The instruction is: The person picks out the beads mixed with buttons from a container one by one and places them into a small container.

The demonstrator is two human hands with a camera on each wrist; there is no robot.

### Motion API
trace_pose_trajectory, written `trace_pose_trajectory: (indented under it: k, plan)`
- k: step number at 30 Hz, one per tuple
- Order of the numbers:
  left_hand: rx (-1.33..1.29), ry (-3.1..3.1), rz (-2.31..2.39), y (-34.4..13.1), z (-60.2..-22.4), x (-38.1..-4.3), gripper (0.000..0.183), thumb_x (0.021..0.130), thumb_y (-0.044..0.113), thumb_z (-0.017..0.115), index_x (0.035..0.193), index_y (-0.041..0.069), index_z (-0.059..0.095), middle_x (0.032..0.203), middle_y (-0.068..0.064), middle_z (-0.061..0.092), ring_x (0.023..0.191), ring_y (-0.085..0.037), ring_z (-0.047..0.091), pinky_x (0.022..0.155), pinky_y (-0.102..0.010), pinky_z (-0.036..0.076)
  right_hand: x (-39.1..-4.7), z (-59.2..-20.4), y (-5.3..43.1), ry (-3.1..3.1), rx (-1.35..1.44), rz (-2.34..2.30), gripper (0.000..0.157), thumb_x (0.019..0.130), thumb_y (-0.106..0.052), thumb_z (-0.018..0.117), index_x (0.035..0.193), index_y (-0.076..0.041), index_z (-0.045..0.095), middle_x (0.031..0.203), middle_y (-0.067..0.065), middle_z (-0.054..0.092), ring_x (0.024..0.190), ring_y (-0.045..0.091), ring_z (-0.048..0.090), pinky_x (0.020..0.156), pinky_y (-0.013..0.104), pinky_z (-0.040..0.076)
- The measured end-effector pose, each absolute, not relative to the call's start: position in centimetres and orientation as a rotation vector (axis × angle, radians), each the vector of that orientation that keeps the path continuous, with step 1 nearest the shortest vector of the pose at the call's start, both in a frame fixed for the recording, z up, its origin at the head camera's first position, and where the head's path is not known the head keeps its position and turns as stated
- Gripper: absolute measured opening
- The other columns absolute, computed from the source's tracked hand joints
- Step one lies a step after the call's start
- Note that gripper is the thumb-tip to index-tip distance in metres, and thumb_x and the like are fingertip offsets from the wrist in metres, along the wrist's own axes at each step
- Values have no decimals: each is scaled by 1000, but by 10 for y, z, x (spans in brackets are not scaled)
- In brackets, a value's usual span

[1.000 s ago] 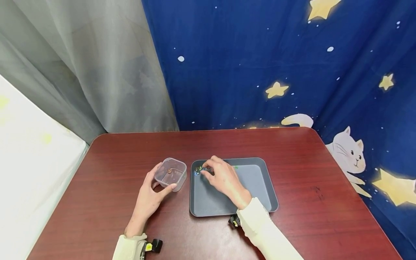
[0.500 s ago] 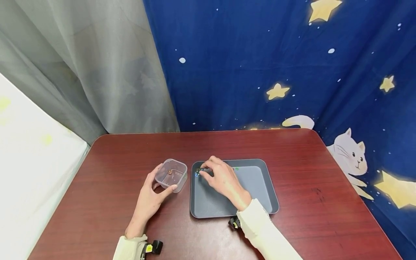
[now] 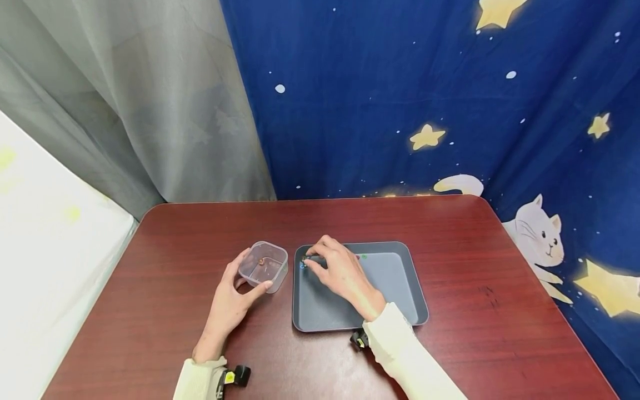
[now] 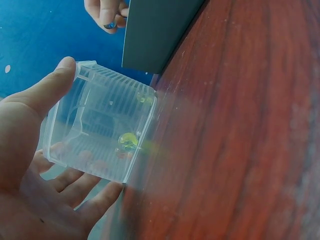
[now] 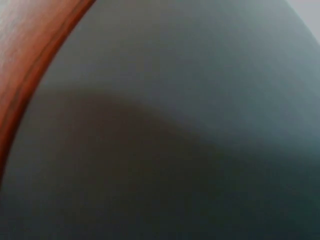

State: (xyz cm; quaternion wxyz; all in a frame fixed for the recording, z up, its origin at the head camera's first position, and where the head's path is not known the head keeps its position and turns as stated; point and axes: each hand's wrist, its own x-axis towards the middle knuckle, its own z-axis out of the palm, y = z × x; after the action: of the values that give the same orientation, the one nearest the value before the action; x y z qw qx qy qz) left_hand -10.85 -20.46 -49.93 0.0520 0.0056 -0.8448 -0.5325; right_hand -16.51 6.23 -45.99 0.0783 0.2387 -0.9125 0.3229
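My left hand (image 3: 229,304) grips a clear plastic container (image 3: 279,279) between thumb and fingers, left of the grey tray (image 3: 320,311). Inside the container lie a few glass marbles; a yellow-green marble (image 4: 128,140) shows in the left wrist view. Over the tray's far left corner, my right hand (image 3: 344,275) has thumb and forefinger close together. In the left wrist view its fingertips pinch a small bluish marble (image 4: 111,25). Beside those fingers are more marbles (image 3: 302,265), partly hidden. The right wrist view is blurred and shows no fingers clearly.
A green marble (image 3: 364,256) lies near the tray's far edge, with a reddish one beside it. Both tray and container are on a reddish-brown table (image 3: 480,311). Behind the table hang a grey curtain (image 3: 200,111) and a blue star-patterned curtain (image 3: 360,111).
My right fingertips have shifted slightly left in the tray's corner, and fewer marbles show beside them. The left hand and container have stayed in place.
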Motion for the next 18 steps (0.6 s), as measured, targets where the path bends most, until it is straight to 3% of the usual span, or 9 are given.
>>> trace_pose_trajectory:
  k: [6,18]
  plan:
    - [23,-2568,-1620,-204,-498,-107,88,88,28,86,161,28,37,159,-10,43,132,-31,61,98,-11,50,-165,-459,60,-2720,723,939,14,99,-34,73,109,-25,77,104,-9,65,98,10,67,82,29,56]
    - [14,-2548,-1654,-203,-495,-107,88,88,26,86,161,29,37,157,-10,44,132,-30,61,98,-15,52,-165,-459,59,-2706,755,957,16,99,-32,73,111,-22,77,106,-3,65,99,13,67,82,31,57]
